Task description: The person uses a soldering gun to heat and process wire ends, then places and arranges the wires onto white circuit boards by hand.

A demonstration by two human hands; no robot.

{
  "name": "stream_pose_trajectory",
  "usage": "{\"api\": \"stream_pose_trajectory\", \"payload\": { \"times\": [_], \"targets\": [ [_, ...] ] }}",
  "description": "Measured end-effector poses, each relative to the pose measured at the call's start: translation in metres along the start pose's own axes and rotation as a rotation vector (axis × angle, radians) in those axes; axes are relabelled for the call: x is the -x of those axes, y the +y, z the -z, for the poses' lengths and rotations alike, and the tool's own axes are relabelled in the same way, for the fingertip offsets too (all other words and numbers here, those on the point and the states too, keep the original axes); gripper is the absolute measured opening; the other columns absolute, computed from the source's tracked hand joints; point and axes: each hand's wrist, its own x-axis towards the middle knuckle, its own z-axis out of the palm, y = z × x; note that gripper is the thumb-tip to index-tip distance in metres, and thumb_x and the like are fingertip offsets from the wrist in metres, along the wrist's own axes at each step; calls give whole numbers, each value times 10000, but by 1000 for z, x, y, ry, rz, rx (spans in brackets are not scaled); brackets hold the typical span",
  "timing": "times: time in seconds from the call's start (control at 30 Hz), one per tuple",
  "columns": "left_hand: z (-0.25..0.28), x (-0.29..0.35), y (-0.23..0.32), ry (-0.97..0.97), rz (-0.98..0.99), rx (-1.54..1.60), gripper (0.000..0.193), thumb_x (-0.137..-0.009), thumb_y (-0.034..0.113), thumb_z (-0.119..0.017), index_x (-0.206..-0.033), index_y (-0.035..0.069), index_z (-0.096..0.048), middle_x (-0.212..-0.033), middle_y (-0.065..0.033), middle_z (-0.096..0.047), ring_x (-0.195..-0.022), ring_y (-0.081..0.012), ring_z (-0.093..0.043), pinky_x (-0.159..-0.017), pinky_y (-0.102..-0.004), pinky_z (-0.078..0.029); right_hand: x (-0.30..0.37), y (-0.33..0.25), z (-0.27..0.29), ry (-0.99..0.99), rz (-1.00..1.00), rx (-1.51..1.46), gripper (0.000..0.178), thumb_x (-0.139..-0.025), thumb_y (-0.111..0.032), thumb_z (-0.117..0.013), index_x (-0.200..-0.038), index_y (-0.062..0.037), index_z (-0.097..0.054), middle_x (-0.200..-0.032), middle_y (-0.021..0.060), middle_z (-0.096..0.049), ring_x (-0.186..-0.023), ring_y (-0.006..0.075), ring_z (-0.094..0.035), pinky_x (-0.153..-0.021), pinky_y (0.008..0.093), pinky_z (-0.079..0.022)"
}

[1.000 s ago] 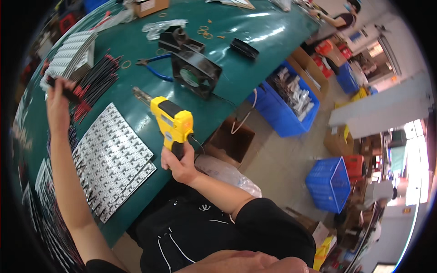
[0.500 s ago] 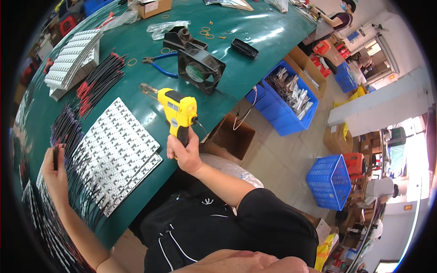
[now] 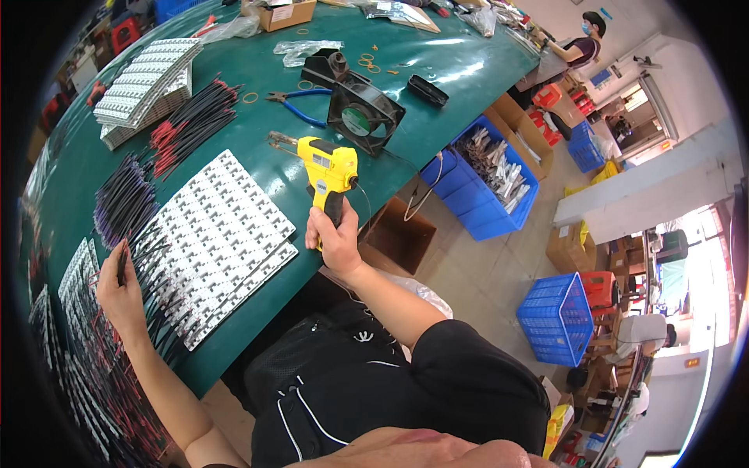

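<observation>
My right hand (image 3: 337,240) is wrapped round the black handle of a yellow soldering gun (image 3: 331,162), whose metal tip points left above the green table. At the left, my left hand (image 3: 122,295) is closed in a pinch on what look like thin black wires, their ends partly hidden by the fingers. Just beyond it lies a bundle of black and purple wires (image 3: 125,199). Between the hands sits a stack of white panels (image 3: 226,234) with rows of small dark marks. Loose black wires (image 3: 160,269) run along its left edge.
Behind the gun stand a black fan (image 3: 365,117) and blue-handled pliers (image 3: 300,105). More white panels (image 3: 148,82) and red-tipped black wires (image 3: 195,121) lie far left. Beyond the table's right edge are a blue bin (image 3: 476,222), a cardboard box (image 3: 399,238) and another person (image 3: 573,54).
The view has shifted a little, so the table's things appear further right and slightly higher. Both hands keep their grips, and the soldering gun stays over about the same part of the table.
</observation>
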Motion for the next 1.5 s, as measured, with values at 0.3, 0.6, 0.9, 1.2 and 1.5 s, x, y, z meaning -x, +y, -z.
{"api": "stream_pose_trajectory", "payload": {
  "times": [0.3,0.6,0.9,1.2,1.5],
  "targets": [
    [8,7,13,26,-33,30,126,-826,-5,-617,-950,-26,-615,-788,-106,-578,-675,-203,-566,-629,-274,-450,3,-12,-11,-82,-94,-40,331,-900,-100,-465,-1196,41,-418,-600,40,-462,-449,109,-433,-453,252,-410],
    [-1,-3,20,-83,-5,145,140,-744,-31,-635,-882,-10,-637,-771,-120,-588,-713,-273,-593,-647,-309,-456,32,-29,-41,-202,-170,-229,448,-890,-79,-462,-1271,114,-325,-570,44,-434,-433,114,-414,-419,256,-381],
    [-8,15,6,-145,1,162,202,-687,-19,-658,-884,22,-637,-811,-98,-569,-731,-291,-585,-632,-360,-459,44,-16,-64,-415,-348,-148,519,-860,-101,-503,-1279,129,-300,-535,39,-427,-414,118,-415,-421,259,-403],
    [-10,10,2,-113,50,252,175,-694,13,-705,-856,-13,-641,-763,-120,-587,-707,-291,-583,-626,-346,-451,42,-11,-65,-430,-364,-116,545,-855,-130,-510,-1280,135,-296,-543,43,-429,-411,112,-407,-411,250,-403],
    [44,-1,-9,154,162,112,137,-758,29,-695,-877,-20,-650,-687,-97,-592,-578,-166,-518,-548,-261,-406,40,-11,-62,-410,-354,-105,555,-857,-156,-524,-1272,130,-292,-540,36,-419,-408,112,-409,-404,251,-398]
  ]
}}
